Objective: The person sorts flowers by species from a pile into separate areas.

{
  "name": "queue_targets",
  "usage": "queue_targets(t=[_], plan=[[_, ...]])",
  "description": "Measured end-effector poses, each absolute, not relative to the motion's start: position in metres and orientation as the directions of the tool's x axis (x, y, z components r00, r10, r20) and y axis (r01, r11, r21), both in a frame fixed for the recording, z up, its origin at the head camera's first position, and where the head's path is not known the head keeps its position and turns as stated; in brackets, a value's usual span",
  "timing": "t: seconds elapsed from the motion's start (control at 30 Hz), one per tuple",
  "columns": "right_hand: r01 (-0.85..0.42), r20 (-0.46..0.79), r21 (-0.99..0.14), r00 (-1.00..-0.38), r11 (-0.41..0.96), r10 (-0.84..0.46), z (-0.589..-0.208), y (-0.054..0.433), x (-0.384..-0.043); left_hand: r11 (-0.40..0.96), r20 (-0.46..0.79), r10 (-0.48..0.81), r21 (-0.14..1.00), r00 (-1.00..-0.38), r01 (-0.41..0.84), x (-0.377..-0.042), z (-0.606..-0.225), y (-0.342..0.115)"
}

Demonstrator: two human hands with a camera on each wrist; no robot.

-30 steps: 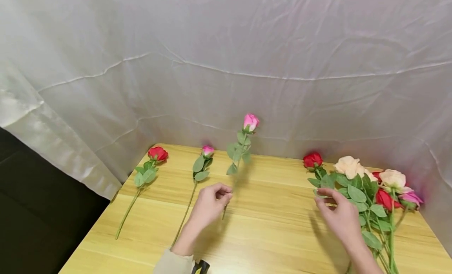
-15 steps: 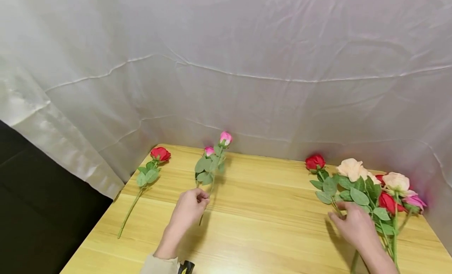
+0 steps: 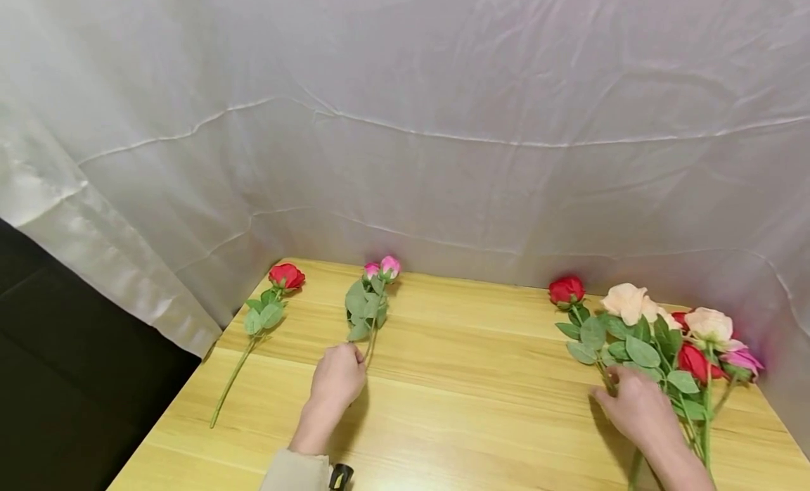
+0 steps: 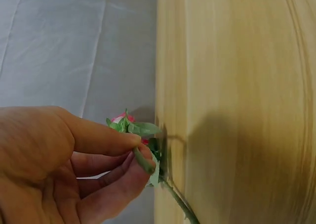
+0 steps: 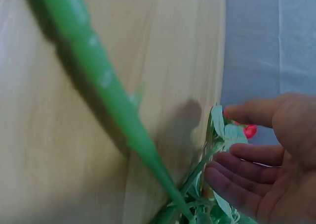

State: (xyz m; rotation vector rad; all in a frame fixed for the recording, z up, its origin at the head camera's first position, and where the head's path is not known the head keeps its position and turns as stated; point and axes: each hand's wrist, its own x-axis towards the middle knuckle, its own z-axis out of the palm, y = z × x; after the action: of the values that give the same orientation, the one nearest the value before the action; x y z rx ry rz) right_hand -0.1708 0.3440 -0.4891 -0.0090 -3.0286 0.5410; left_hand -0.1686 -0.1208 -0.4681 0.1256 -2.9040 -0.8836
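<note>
My left hand pinches the stem of a pink rose between thumb and fingertips. In the left wrist view the cut end of that stem pokes out past the fingertips. Beside its bloom, and partly covered by its leaves, a second pink rose lies on the table. My right hand hovers at the stem of a red rose on the right. In the right wrist view, its thumb and fingers stand apart with a gap between them.
A red rose lies alone at the left of the wooden table. Peach roses, red ones and a magenta rose are heaped at the right. Grey cloth hangs behind the table's back edge.
My left hand has brought the pink rose left and down beside the other pink one. My right hand has moved down and slightly right along the red rose.
</note>
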Motion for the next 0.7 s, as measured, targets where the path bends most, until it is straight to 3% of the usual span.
queue_targets(t=[0.47,0.7], plan=[[-0.076,0.129,-0.296,-0.991,0.952,-0.039,-0.5,0.36,-0.178,0.872,0.014,-0.113,0.48,-0.993,-0.093,-0.174,-0.479,-0.119],[-0.057,0.077,-0.287,-0.996,0.956,-0.037,-0.5,0.363,-0.18,0.872,0.017,-0.091,0.485,-0.996,-0.072,-0.172,-0.484,-0.119]])
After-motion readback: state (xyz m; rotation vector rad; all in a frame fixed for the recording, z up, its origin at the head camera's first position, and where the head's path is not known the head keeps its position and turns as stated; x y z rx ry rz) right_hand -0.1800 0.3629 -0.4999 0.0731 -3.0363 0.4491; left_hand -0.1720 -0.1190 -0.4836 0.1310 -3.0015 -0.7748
